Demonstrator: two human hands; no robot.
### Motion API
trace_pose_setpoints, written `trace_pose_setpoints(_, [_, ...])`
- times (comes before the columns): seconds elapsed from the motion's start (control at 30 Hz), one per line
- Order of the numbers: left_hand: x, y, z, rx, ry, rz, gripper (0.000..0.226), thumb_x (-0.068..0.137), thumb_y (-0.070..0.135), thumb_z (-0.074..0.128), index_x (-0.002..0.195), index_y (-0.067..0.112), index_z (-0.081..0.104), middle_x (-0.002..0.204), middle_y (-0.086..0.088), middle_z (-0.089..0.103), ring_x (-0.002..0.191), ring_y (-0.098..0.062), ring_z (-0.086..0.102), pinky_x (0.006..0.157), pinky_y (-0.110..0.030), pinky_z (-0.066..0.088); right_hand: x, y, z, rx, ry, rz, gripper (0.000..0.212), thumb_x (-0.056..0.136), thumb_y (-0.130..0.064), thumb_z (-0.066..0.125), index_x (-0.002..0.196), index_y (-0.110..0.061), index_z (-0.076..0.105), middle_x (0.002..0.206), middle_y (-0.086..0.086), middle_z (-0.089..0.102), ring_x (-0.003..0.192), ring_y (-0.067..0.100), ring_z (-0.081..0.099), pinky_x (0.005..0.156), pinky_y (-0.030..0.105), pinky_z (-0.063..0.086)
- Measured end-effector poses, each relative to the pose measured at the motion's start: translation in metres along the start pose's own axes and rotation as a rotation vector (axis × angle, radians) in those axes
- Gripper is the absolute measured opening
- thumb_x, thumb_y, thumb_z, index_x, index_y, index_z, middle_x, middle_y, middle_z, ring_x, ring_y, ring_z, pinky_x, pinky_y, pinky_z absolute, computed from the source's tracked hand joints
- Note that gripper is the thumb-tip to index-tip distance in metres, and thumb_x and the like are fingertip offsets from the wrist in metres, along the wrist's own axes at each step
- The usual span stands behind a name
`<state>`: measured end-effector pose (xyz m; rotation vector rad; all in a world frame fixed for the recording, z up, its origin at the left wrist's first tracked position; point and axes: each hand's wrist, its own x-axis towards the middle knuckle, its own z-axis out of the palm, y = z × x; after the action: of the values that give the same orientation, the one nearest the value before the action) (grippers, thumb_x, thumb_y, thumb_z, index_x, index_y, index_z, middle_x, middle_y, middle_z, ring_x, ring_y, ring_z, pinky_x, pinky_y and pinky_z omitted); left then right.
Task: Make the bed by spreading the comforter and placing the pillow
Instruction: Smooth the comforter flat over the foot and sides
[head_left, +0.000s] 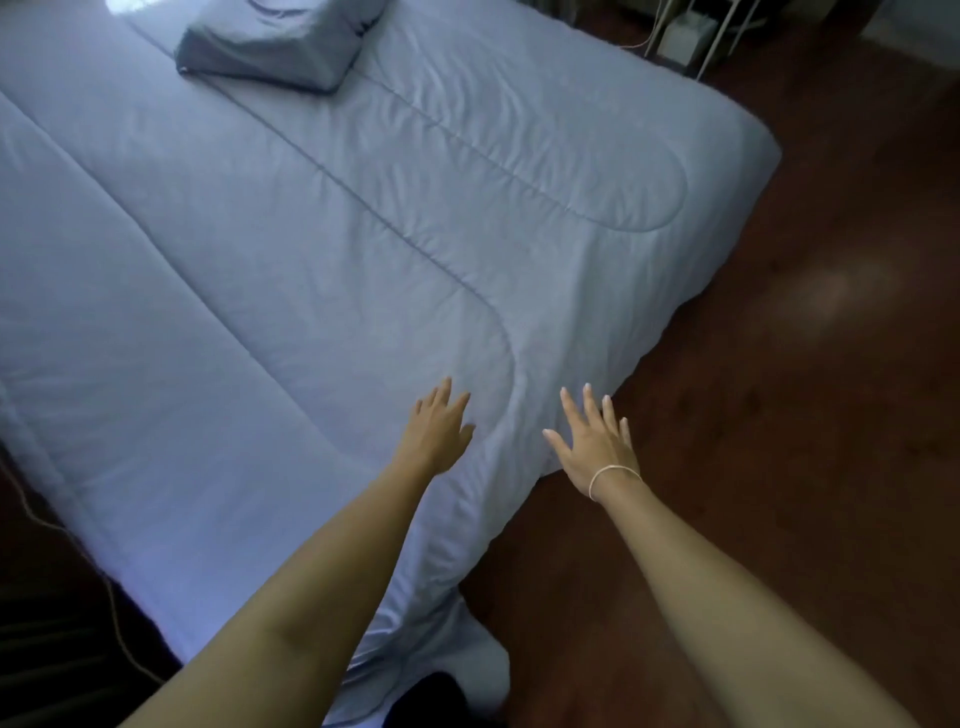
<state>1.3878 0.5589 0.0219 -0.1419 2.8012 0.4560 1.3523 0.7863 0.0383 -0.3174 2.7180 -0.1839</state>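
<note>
Hands flat over a spread comforter

Comforter (291, 249) is our landmark: pale blue, quilted with long stitched lines and rounded corner seams, spread flat over the whole bed. We see its near corner draping down over the bed's edge toward the dark wooden floor (779, 467), with a fold of it bunched at the bottom of the view.

Left hand (434, 428): we see it stretched out over the comforter's near corner, fingers straight and slightly spread, palm down. It holds nothing. We cannot tell if the palm presses the fabric or hangs just above it.

Right hand (597, 441): also palm down, fingers straight and fanned wide, holding nothing. It sits at the comforter's side edge, fingertips over the line where fabric meets floor; contact we cannot tell. We note a thin light band (613, 475) around that wrist. The two hands are near each other, side by side, not touching.

Pillow (275, 44): in a grey-blue case, lying on top of the comforter at its far end, well apart from both hands. It looks lumpy and somewhat folded, partly cut off by the top of the view.

Beyond the comforter's far right corner we see white metal legs (727, 36) of some furniture with a pale box-like thing among them, too blurred to name. A thin cord (119, 613) trails over the dark floor off the comforter's left edge.
</note>
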Motion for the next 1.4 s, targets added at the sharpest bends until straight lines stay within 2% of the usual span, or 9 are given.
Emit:
trace_pose_setpoints(0.1, [0.032,0.026,-0.028,0.022,0.028,0.034,0.050,0.099,0.036,0.040,0.144,0.015,0.032,0.158,-0.016,0.011,0.140,-0.033,0.027,0.113,-0.043,0.025,0.017,0.005,-0.028,0.030,0.038,-0.003,0.066,0.095,-0.058,0.027,0.150,-0.033,-0.001,0.160,0.001,-0.007,0.147,0.028,-0.005,0.118,0.049,0.009])
trace_pose_setpoints(0.23, [0.060,0.031,-0.043,0.048,0.004,-0.014,0.051,0.099,0.036,0.039,0.145,0.017,0.029,0.159,-0.014,0.010,0.141,-0.032,0.027,0.113,-0.043,0.026,0.049,0.017,-0.054,0.054,0.001,0.030,0.067,0.095,-0.057,0.030,0.151,-0.032,0.003,0.161,0.003,-0.003,0.147,0.029,-0.001,0.117,0.049,0.019])
trace_pose_setpoints(0.43, [0.124,0.022,-0.047,0.077,-0.067,-0.135,0.054,0.097,0.036,0.042,0.146,0.019,0.027,0.159,-0.012,0.011,0.140,-0.029,0.028,0.110,-0.041,0.029,0.114,0.049,-0.092,0.027,-0.072,0.017,0.066,0.096,-0.053,0.034,0.151,-0.031,0.004,0.161,0.004,-0.004,0.147,0.029,-0.002,0.115,0.047,0.022])
trace_pose_setpoints(0.53, [0.168,0.035,-0.055,0.078,-0.093,-0.159,0.056,0.097,0.037,0.043,0.147,0.019,0.025,0.159,-0.014,0.011,0.141,-0.030,0.028,0.109,-0.043,0.030,0.149,0.075,-0.123,0.011,-0.059,0.006,0.066,0.096,-0.051,0.036,0.151,-0.031,0.004,0.161,0.003,-0.004,0.147,0.028,-0.003,0.117,0.046,0.020])
trace_pose_setpoints(0.7, [0.247,0.094,-0.085,0.045,-0.066,-0.100,0.058,0.097,0.039,0.043,0.148,0.019,0.024,0.158,-0.013,0.014,0.140,-0.031,0.028,0.111,-0.043,0.029,0.210,0.126,-0.184,0.017,0.034,0.007,0.066,0.096,-0.051,0.035,0.151,-0.029,0.006,0.161,0.005,-0.001,0.147,0.029,-0.001,0.119,0.044,0.014])
trace_pose_setpoints(0.87, [0.333,0.152,-0.109,-0.019,-0.022,-0.075,0.053,0.098,0.036,0.042,0.146,0.018,0.030,0.155,-0.011,0.024,0.139,-0.031,0.031,0.111,-0.043,0.031,0.289,0.178,-0.233,0.036,0.087,-0.010,0.068,0.095,-0.053,0.038,0.151,-0.030,0.008,0.161,0.004,0.000,0.148,0.027,0.000,0.118,0.044,0.017])
trace_pose_setpoints(1.27, [0.551,0.285,-0.145,-0.039,0.095,-0.269,0.053,0.098,0.036,0.042,0.146,0.020,0.028,0.156,-0.009,0.025,0.139,-0.030,0.032,0.111,-0.041,0.032,0.492,0.354,-0.365,0.118,0.094,-0.101,0.074,0.091,-0.056,0.046,0.151,-0.033,0.009,0.161,0.001,0.000,0.148,0.025,0.001,0.117,0.042,0.020])
trace_pose_setpoints(1.4, [0.616,0.344,-0.158,-0.102,0.147,-0.265,0.051,0.097,0.034,0.044,0.144,0.018,0.033,0.156,-0.011,0.023,0.136,-0.033,0.036,0.108,-0.044,0.033,0.558,0.402,-0.393,0.130,0.040,-0.095,0.074,0.090,-0.055,0.048,0.150,-0.033,0.012,0.160,0.001,0.003,0.147,0.026,0.004,0.115,0.043,0.022])
